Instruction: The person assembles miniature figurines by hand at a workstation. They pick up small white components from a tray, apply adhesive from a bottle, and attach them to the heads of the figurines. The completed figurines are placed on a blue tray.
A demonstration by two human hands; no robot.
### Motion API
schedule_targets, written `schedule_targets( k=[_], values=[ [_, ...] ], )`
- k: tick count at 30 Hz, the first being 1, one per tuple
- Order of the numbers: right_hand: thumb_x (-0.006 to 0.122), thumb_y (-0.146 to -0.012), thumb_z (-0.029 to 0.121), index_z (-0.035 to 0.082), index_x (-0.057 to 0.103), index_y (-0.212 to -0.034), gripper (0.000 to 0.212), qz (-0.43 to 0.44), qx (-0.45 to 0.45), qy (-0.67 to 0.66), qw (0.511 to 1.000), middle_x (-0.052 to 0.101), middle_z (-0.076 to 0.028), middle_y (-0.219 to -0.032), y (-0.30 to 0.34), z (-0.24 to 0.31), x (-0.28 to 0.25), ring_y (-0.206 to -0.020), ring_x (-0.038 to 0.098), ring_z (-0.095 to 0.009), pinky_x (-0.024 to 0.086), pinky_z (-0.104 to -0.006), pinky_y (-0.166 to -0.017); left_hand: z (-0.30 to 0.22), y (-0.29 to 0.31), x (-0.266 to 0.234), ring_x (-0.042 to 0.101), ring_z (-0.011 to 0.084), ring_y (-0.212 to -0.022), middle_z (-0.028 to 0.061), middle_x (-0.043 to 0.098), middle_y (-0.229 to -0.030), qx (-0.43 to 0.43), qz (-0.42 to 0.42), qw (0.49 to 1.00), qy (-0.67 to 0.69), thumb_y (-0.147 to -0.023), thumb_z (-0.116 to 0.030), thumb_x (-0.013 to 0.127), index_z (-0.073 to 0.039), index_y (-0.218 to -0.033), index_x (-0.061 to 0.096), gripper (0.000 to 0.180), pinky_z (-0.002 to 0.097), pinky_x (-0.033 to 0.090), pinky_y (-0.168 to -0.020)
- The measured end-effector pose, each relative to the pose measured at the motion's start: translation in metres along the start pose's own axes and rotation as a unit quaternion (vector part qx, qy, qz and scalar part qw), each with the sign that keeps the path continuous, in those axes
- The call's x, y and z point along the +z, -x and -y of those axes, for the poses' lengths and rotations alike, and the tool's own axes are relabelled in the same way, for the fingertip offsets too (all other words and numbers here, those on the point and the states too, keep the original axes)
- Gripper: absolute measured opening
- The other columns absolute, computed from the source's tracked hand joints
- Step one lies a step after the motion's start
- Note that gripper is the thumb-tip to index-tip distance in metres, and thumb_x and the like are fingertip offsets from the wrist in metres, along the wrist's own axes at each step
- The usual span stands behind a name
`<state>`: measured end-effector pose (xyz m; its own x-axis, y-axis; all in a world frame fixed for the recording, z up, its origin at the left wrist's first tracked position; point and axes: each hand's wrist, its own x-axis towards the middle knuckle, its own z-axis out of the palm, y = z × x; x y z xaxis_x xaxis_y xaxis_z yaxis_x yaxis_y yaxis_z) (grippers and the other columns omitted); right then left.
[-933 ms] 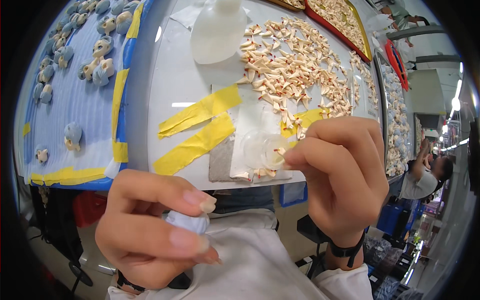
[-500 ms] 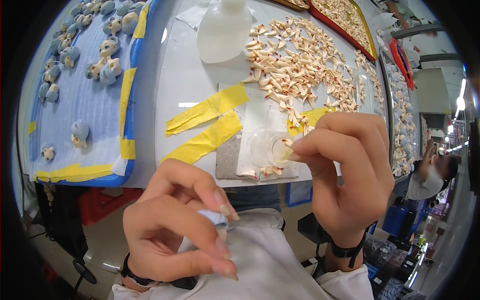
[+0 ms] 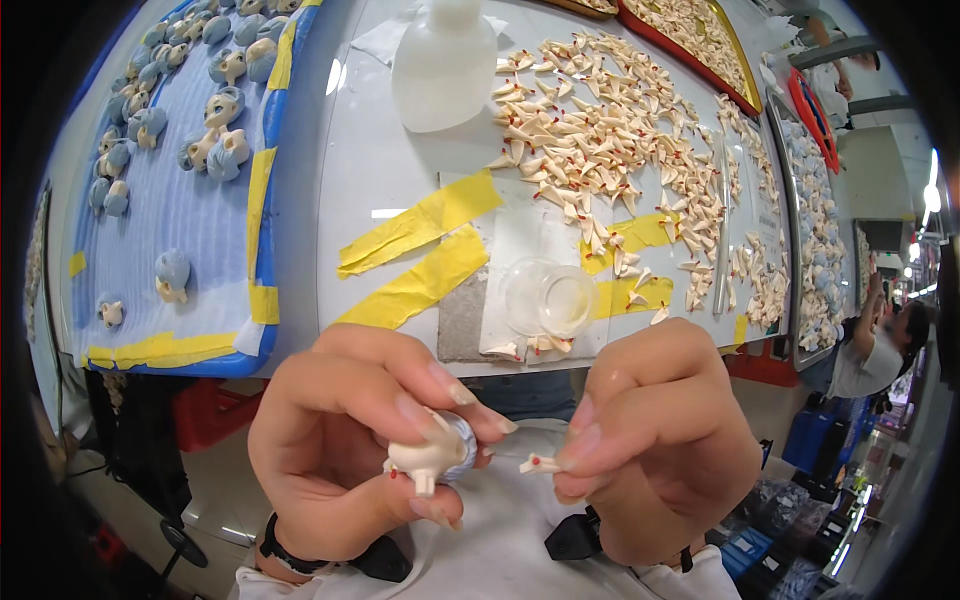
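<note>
Your left hand (image 3: 350, 435) pinches a small doll part (image 3: 425, 460), cream with a ridged blue side, between thumb and fingers, low in front of your pale clothing and just off the near edge of the table (image 3: 365, 185). Your right hand (image 3: 660, 445) grips a tiny cream piece (image 3: 540, 463) with a red spot by its end, thumb against fingertips; it points toward the doll part, near it but not touching. Beyond your hands, a clear round cup (image 3: 562, 300) stands on a pale sheet (image 3: 497, 322), with a few cream pieces lying just below it. Past it spreads a loose heap of red-tipped cream pieces (image 3: 590, 135), with a cloudy white bottle (image 3: 443, 80) to its left. Strips of yellow tape (image 3: 420, 228) lie left of the cup. Farther left, a blue tray (image 3: 230, 366) lined with pale blue cloth holds blue-haired doll heads (image 3: 224, 108), crowded toward its far end.
</note>
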<state>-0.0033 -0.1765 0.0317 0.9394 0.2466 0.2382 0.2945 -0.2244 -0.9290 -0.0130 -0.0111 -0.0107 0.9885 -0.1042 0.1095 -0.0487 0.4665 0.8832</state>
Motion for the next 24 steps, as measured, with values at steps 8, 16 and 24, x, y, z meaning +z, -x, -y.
schedule_targets(
  k=[8, 16, 24],
  values=[
    [0.067, -0.073, 0.001, 0.005, 0.054, -0.085, 0.018, 0.022, -0.040, 0.008, 0.999, 0.047, -0.009, -0.080, -0.003, -0.003, 0.002, -0.064, 0.047, -0.010, 0.041, -0.0184, -0.056, 0.009, 0.001, -0.009, 0.061, 0.0276, -0.088, 0.0223, 0.051, -0.102, 0.081, 0.063, 0.993, 0.054, -0.074, 0.002, 0.065, 0.006, -0.101, 0.050, 0.031, 0.0329, 0.051, -0.076],
    [0.068, -0.066, 0.000, 0.008, 0.059, -0.071, 0.014, -0.034, -0.091, 0.149, 0.984, 0.052, -0.003, -0.067, -0.005, 0.001, 0.011, -0.058, 0.046, -0.012, 0.036, -0.0222, -0.054, 0.001, 0.003, 0.001, 0.056, 0.0128, -0.072, 0.0106, 0.050, -0.090, 0.003, 0.013, 0.999, -0.033, -0.070, -0.025, 0.075, -0.002, -0.094, 0.047, 0.044, 0.0256, 0.050, -0.069],
    [0.070, -0.063, 0.002, 0.009, 0.062, -0.073, 0.014, 0.019, -0.123, 0.189, 0.974, 0.058, -0.003, -0.069, -0.011, -0.001, 0.004, -0.062, 0.051, -0.014, 0.036, -0.0254, -0.055, 0.003, 0.014, -0.005, 0.058, 0.0139, -0.073, 0.0118, 0.057, -0.087, -0.001, -0.036, 0.998, -0.058, -0.065, -0.014, 0.077, 0.004, -0.094, 0.056, 0.040, 0.0214, 0.045, -0.062]
  ],
)
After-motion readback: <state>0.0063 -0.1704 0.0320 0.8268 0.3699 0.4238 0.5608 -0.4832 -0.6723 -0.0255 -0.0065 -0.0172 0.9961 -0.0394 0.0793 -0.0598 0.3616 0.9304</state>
